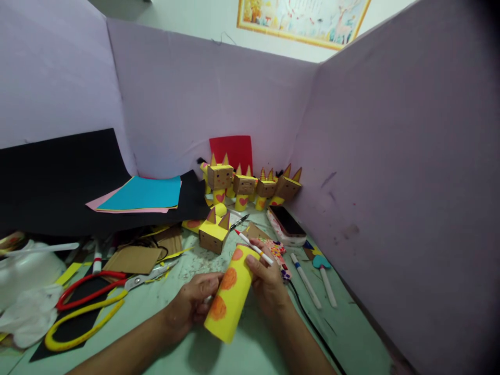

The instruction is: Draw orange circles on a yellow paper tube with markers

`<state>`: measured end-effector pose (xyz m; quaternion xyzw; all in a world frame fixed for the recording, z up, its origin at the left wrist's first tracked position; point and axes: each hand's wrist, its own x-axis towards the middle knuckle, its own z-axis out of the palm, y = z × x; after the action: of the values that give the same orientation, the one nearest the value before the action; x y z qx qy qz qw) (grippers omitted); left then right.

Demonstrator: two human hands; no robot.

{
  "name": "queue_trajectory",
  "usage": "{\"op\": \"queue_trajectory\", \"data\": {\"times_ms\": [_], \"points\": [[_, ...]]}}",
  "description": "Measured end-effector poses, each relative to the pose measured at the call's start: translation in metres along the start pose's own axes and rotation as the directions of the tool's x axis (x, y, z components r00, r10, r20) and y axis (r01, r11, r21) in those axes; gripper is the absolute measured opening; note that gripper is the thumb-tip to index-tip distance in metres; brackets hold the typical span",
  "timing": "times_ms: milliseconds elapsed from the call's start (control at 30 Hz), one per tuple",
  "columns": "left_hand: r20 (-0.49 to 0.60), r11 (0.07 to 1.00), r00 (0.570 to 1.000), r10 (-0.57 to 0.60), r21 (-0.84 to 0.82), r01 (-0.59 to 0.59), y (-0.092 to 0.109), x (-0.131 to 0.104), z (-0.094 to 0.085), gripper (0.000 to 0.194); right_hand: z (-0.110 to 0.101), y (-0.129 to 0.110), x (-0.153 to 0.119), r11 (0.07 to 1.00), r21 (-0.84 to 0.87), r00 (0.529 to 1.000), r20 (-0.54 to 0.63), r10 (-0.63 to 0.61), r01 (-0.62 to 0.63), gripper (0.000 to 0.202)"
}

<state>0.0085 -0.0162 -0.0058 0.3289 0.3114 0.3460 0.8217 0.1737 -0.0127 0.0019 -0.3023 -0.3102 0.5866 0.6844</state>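
Observation:
A yellow paper tube (239, 291) with orange spots is held tilted between both hands above the table. My left hand (195, 299) grips its left side, thumb bent against the paper and the other fingers partly hidden behind. Higher up on the right side, my right hand (269, 276) presses its thumb on the tube. That same hand also keeps a white marker (255, 248) with a red tip, lying across the tube's top end. Just beyond the tube sits a box-shaped cardboard head (213, 237) with yellow top and two pointed ears.
Several finished cardboard animals (244, 186) stand at the back by a red sheet (234, 151). Scissors (130, 284) lie at left, near coloured paper (144, 194). A phone (288, 221), a capped marker (307, 281) and a black cable (312, 325) are at right. Lilac panels (211, 99) enclose the table.

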Motion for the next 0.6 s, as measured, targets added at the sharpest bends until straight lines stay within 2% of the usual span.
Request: {"op": "queue_trajectory", "data": {"times_ms": [133, 233, 433, 600], "points": [[0.186, 0.959, 0.975, 0.123, 0.231, -0.165, -0.003, 0.008, -0.009, 0.06, -0.002, 0.002, 0.002, 0.99, -0.133, 0.999, -0.019, -0.041, 0.038, 0.049], [0.274, 0.897, 0.947, 0.165, 0.359, -0.26, -0.001, 0.009, -0.007, 0.065, -0.002, 0.004, 0.001, 0.961, -0.258, 0.994, -0.026, -0.11, 0.1, 0.046], [0.207, 0.77, 0.959, 0.193, 0.574, -0.278, 0.006, 0.006, 0.002, 0.062, 0.005, 0.006, -0.002, 0.936, -0.333, 0.993, 0.012, -0.115, 0.112, 0.048], [0.172, 0.747, 0.966, 0.193, 0.613, -0.258, 0.006, 0.008, 0.003, 0.052, 0.008, 0.007, -0.003, 0.937, -0.328, 0.993, 0.023, -0.115, 0.116, 0.047]]}}
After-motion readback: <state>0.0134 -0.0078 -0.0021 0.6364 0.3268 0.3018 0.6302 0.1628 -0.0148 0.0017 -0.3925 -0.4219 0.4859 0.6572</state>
